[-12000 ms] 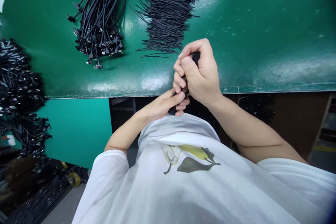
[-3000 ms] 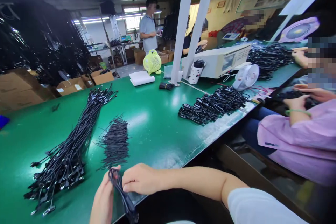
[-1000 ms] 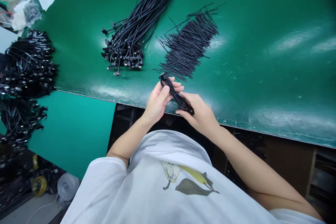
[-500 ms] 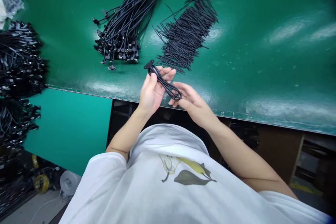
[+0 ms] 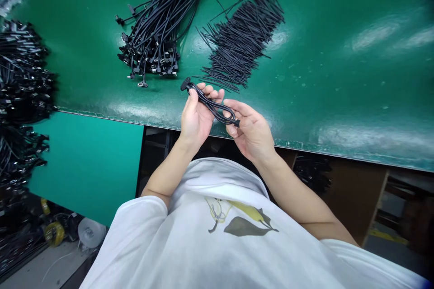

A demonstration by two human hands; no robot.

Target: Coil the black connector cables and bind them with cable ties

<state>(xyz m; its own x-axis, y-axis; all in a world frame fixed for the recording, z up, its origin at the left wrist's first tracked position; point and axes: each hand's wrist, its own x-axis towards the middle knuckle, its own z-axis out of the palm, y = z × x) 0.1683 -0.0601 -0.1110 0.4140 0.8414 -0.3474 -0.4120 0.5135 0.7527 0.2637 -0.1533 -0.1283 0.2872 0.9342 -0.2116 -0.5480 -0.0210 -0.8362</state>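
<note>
Just beyond the person's white short-sleeved T-shirt (image 5: 190,253), two hands are holding one slim black cable (image 5: 214,107), wound into a long oval coil, over the near edge of the glossy green table (image 5: 339,76). The left hand (image 5: 197,121) is pressing its thumb on the coil close to a flat black connector (image 5: 185,83), its other fingertips showing past the loops. The right hand (image 5: 254,133) is closing its thumb and fingers around the opposite end, where one small dark plug (image 5: 237,123) is showing. What looks like a tie is crossing the coil, so the step in hand is probably tidying or checking a bound cable; the next move is likely calling for a light grip, keeping the loops together. Just past the hands, one slanting heap of short, thin black strips (image 5: 239,38) is lying on the table, too many to count. Beside it to the left, one sheaf of long black cables (image 5: 169,13) is stretching away, its many connectors defying a count. Well apart, at far left, one dense pile of black leads (image 5: 23,81) is sitting, likewise uncountable.
</note>
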